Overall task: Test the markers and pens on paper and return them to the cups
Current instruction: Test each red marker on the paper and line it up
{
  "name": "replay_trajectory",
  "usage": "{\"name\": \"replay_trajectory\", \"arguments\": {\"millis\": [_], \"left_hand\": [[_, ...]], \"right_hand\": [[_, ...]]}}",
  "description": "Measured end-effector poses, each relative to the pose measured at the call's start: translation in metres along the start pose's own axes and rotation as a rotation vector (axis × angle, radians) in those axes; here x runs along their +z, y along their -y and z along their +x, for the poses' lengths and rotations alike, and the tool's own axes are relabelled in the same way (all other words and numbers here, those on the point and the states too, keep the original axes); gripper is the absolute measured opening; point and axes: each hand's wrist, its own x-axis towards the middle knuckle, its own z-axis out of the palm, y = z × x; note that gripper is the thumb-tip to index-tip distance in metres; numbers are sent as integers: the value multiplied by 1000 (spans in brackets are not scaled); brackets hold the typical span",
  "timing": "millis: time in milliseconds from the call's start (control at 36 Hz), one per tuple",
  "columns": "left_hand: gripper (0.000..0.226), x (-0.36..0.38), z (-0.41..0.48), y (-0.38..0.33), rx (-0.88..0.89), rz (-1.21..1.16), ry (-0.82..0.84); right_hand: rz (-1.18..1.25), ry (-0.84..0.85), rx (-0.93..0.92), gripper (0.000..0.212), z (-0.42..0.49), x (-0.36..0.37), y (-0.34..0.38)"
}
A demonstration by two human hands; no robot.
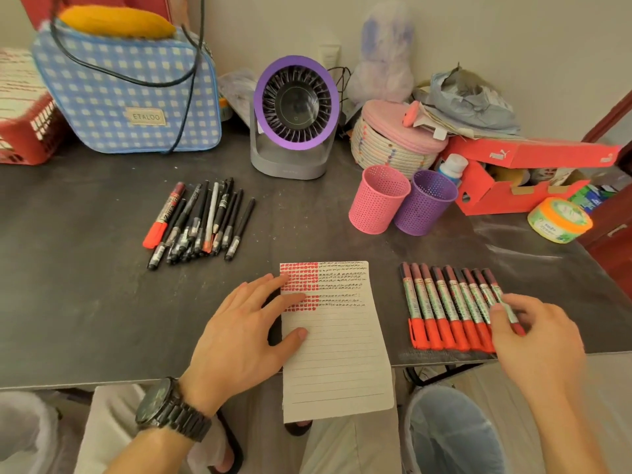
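**One marker pinched, both cups waiting**

1. Grip state. My right hand (533,336) pinches the rightmost red-capped marker (497,290) between thumb and curled fingers, near its red lower end. My left hand (246,323) lies flat with straight fingers on the left edge of the lined white paper sheet (338,354) and holds nothing.

2. Location of items. The pinched marker lies at the end of the row of red-capped markers (441,309), which sits on the dark grey table (85,285) just right of the sheet. The heap of black pens (201,224) lies well apart, to the far left. The pink perforated cup (378,200) and the purple perforated cup (425,203) stand touching each other behind the row. No pen shows in either.

3. Hazards, as I judge them.
- The row ends at the table's near edge. A careless lift may roll neighbouring markers off it.
- The sheet overhangs that same edge. If the left hand lifts, the sheet may slide off.
- The cups look light. A marker dropped in at an angle may tip one against the other.
- Red and black marks fill the sheet's upper lines. A stroke there is hard to read, so I would use a blank line.
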Motion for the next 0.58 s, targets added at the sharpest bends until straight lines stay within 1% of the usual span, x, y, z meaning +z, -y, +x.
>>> {"name": "replay_trajectory", "arguments": {"millis": [56, 111, 194, 278, 333, 389, 444, 500, 528, 583], "left_hand": [[57, 0, 0, 0, 2, 1, 2], [60, -1, 1, 0, -1, -1, -1], [64, -2, 1, -2, -6, -5, -11], [64, -3, 1, -4, -8, 2, -11], [64, -3, 1, -4, -9, 2, -7], [63, -3, 1, -3, -8, 5, -2], [64, -2, 1, -3, -8, 10, -2], [63, -1, 1, -3, -4, 13, -10], [63, -1, 1, -3, -2, 14, -14], [62, -1, 1, -3, -2, 19, -13]], "right_hand": [[85, -35, -74, 13, -20, 7, 24], [171, -6, -177, 11, -41, 15, 47], [313, 75, -320, 18, -67, 30, 76], [378, 204, -383, 22, -84, 48, 99], [393, 255, -401, 23, -90, 57, 108], [380, 272, -413, 25, -90, 66, 115], [359, 257, -427, 25, -89, 75, 116], [318, 218, -449, 18, -89, 82, 116], [287, 204, -454, 19, -89, 85, 116], [243, 197, -454, 29, -91, 90, 115]]}}
